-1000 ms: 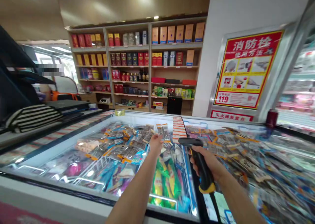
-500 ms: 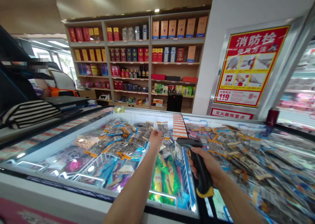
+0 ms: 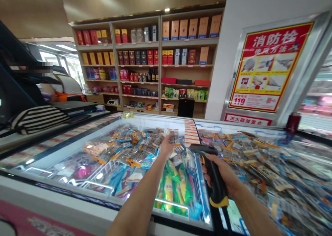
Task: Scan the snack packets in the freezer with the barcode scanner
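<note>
My left hand (image 3: 168, 145) reaches over the chest freezer (image 3: 153, 116), fingers stretched forward against or just above a clear snack packet (image 3: 176, 135) with an orange edge. Whether the fingertips press on it is too small to tell. Wrapped around a black and yellow barcode scanner (image 3: 214, 179) is my right hand (image 3: 220, 168); the scanner's head points left, toward a strip of price labels (image 3: 190, 132). Below my left hand lie green and yellow wrapped packs (image 3: 172, 184) in a white wire basket (image 3: 198, 180).
More packets (image 3: 249, 153) fill the right freezer section. A yellowish tape roll (image 3: 128, 114) and a dark red cup (image 3: 293, 122) rest on the freezer's rim. At left are a striped bag (image 3: 38, 120) and a person (image 3: 68, 85). Shelves (image 3: 138, 66) of boxes stand behind.
My left hand has moved slightly forward and right, its fingers now stretched over the orange-edged packet. The barcode scanner stays in my right hand. The whole view has shifted a little.
</note>
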A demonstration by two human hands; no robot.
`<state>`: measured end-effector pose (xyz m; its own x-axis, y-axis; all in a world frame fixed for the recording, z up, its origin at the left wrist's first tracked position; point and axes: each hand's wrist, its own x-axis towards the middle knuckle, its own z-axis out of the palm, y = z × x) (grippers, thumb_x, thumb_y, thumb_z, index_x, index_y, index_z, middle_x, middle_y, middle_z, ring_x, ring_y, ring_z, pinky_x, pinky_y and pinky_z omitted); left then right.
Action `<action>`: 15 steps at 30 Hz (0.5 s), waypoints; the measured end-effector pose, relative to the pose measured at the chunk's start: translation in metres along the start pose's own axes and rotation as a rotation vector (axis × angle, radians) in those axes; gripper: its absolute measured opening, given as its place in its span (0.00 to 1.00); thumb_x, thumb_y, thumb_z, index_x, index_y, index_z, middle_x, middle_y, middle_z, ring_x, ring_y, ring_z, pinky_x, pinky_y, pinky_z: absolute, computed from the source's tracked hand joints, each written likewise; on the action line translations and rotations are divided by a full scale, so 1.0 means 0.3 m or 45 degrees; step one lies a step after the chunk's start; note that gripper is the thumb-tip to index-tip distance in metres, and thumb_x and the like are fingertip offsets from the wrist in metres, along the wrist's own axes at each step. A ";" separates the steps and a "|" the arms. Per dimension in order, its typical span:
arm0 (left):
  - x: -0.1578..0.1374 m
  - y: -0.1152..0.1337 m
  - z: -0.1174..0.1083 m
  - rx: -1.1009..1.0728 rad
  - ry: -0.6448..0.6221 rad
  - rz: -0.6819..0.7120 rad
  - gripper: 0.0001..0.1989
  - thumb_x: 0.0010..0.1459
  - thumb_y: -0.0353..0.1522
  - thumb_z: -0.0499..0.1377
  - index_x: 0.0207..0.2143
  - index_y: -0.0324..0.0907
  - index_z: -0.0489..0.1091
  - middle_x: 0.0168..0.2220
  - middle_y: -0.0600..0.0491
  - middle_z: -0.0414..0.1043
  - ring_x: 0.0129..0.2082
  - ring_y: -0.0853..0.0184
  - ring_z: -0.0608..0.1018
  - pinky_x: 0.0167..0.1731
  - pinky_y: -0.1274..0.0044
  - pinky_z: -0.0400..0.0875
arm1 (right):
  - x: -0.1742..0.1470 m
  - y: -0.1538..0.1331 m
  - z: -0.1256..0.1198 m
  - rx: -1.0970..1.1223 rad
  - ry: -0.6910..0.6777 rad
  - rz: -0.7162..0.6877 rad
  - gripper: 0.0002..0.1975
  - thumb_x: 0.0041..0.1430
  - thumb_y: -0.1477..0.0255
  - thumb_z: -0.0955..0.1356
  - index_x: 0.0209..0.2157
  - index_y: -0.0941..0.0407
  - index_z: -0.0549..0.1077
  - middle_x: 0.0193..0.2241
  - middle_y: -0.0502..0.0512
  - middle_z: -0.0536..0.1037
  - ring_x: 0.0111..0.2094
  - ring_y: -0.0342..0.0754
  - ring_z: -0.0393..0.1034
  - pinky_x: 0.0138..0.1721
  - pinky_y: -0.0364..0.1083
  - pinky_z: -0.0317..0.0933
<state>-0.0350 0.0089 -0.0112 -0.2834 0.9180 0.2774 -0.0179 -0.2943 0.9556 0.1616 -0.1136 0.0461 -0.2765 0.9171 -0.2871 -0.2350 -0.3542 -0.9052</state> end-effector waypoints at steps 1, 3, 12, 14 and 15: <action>0.000 0.003 -0.001 -0.009 -0.001 0.004 0.24 0.33 0.21 0.58 0.38 0.40 0.67 0.26 0.55 0.70 0.23 0.72 0.70 0.22 0.82 0.64 | -0.002 -0.002 0.002 0.007 0.004 -0.004 0.12 0.49 0.62 0.62 0.25 0.57 0.64 0.13 0.47 0.67 0.11 0.39 0.59 0.10 0.39 0.56; 0.000 0.006 -0.001 -0.027 -0.005 0.010 0.25 0.33 0.20 0.58 0.38 0.40 0.67 0.26 0.55 0.70 0.23 0.73 0.70 0.23 0.82 0.63 | -0.006 -0.008 0.007 0.035 0.015 -0.012 0.12 0.49 0.62 0.62 0.25 0.58 0.64 0.14 0.47 0.67 0.11 0.39 0.59 0.10 0.39 0.56; 0.009 0.002 0.000 -0.072 -0.041 0.038 0.26 0.32 0.19 0.55 0.39 0.41 0.66 0.32 0.55 0.70 0.24 0.74 0.70 0.24 0.83 0.62 | -0.032 -0.032 0.017 0.120 -0.044 0.006 0.12 0.50 0.63 0.61 0.26 0.58 0.64 0.14 0.47 0.67 0.11 0.39 0.60 0.10 0.39 0.57; 0.007 0.007 -0.001 -0.075 -0.047 0.043 0.27 0.32 0.19 0.55 0.39 0.41 0.66 0.34 0.54 0.70 0.26 0.73 0.70 0.25 0.83 0.63 | -0.035 -0.033 0.014 0.141 -0.051 0.008 0.12 0.50 0.63 0.61 0.26 0.58 0.64 0.14 0.47 0.67 0.11 0.39 0.60 0.10 0.39 0.56; 0.006 0.010 -0.001 -0.077 -0.052 0.043 0.27 0.32 0.19 0.55 0.40 0.41 0.66 0.34 0.54 0.70 0.27 0.72 0.71 0.26 0.82 0.63 | -0.035 -0.033 0.012 0.147 -0.051 0.007 0.12 0.50 0.63 0.61 0.26 0.57 0.64 0.14 0.47 0.66 0.11 0.39 0.59 0.10 0.39 0.56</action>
<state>-0.0360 0.0097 -0.0078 -0.2458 0.9169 0.3144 -0.0671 -0.3397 0.9381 0.1634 -0.1205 0.0593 -0.3143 0.9080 -0.2769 -0.3384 -0.3797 -0.8610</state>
